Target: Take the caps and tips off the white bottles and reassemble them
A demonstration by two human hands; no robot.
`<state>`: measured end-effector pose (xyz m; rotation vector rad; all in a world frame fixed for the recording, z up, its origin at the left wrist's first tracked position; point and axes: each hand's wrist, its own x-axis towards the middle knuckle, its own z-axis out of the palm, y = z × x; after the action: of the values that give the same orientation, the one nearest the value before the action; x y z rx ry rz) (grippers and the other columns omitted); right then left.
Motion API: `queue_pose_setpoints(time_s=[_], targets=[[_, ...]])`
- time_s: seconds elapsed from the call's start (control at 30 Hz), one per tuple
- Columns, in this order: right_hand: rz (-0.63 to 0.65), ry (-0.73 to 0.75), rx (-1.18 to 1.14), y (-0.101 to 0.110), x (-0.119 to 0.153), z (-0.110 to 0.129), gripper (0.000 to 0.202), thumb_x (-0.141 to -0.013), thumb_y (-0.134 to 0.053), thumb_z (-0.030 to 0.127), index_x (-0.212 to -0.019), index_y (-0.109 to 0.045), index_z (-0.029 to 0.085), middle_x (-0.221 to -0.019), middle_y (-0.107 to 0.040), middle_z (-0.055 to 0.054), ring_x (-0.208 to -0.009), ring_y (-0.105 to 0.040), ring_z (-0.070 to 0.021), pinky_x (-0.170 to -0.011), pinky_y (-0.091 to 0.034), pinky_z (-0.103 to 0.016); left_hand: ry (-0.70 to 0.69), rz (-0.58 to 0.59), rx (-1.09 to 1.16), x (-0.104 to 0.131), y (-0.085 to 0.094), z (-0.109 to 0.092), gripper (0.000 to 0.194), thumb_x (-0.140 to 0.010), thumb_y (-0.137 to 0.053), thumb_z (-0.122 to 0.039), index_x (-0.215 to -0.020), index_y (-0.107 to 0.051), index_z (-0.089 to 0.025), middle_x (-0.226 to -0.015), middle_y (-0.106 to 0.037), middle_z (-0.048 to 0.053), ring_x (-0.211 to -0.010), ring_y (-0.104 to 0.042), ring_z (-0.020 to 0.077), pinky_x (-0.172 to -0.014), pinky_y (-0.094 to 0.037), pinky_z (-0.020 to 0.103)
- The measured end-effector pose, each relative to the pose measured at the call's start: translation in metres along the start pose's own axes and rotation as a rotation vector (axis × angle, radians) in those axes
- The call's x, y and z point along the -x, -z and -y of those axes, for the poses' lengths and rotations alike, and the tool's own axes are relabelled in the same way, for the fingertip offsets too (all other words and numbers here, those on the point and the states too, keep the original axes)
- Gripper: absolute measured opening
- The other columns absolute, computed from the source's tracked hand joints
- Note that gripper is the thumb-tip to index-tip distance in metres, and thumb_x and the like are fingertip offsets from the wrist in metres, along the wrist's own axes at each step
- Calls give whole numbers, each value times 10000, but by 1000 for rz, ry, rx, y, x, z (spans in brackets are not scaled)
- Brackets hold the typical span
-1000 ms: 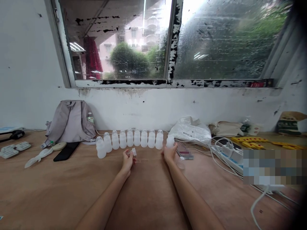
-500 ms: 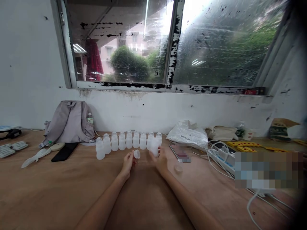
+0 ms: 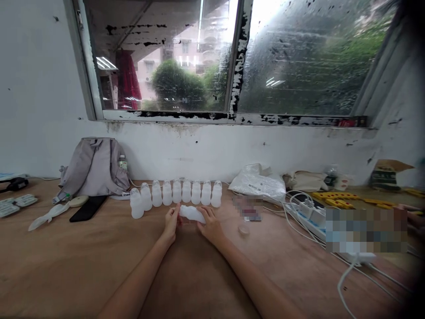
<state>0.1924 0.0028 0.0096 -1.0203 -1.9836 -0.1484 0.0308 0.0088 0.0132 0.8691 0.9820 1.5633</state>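
Observation:
A translucent white bottle (image 3: 193, 214) lies sideways between my hands, above the brown table. My right hand (image 3: 210, 225) is wrapped round its right end. My left hand (image 3: 172, 221) is closed at its left end, where a clear cap was held; the cap itself is hidden now. Behind the hands stands a row of several upright white bottles (image 3: 177, 191) with clear caps. The leftmost bottle (image 3: 136, 204) sits a little nearer than the others. A small round clear lid (image 3: 244, 230) lies on the table to the right.
A grey backpack (image 3: 96, 168) leans on the wall, with a black flat case (image 3: 87, 208) before it. On the right are a phone (image 3: 249, 209), a plastic bag (image 3: 258, 184), a power strip with cables (image 3: 308, 219) and yellow parts (image 3: 335, 198). Another person's hand (image 3: 413, 217) shows at the right edge.
My right hand has brought the bottle left from the row's right end and tipped it sideways, against my left hand. Another person's hand has appeared at the right edge.

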Motion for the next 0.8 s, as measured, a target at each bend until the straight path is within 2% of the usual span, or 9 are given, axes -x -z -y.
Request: queue_pose_setpoints(time_s=[0.4,0.67,0.8], targets=[[9,9,14,4,-2,-5,492,-655,-463,33,-1120,-502,191,-1126,-484,-90,-1085,-401,-231,-945,-353,-407,-13,16,-82,-3,1,3,428,-591,-625,-558,-692,-524,-155,-456,-432,-71,-388,-401,53,-389,-308,165],[-11,-33,-65,-2,-1,-6,453,-694,-512,117,-1138,-482,199,-1105,-505,-96,-1061,-443,-236,-899,-396,-415,7,-9,-71,-2,2,-1,434,-578,-631,-561,-683,-533,-152,-465,-462,-58,-395,-419,60,-394,-317,171],[-4,-37,-84,-1,-1,-6,450,-695,-528,141,-1138,-485,206,-1093,-510,-93,-1045,-457,-234,-892,-402,-408,27,-11,-47,-2,4,0,386,-587,-650,-511,-699,-560,-153,-496,-492,-47,-423,-443,66,-412,-333,177]])
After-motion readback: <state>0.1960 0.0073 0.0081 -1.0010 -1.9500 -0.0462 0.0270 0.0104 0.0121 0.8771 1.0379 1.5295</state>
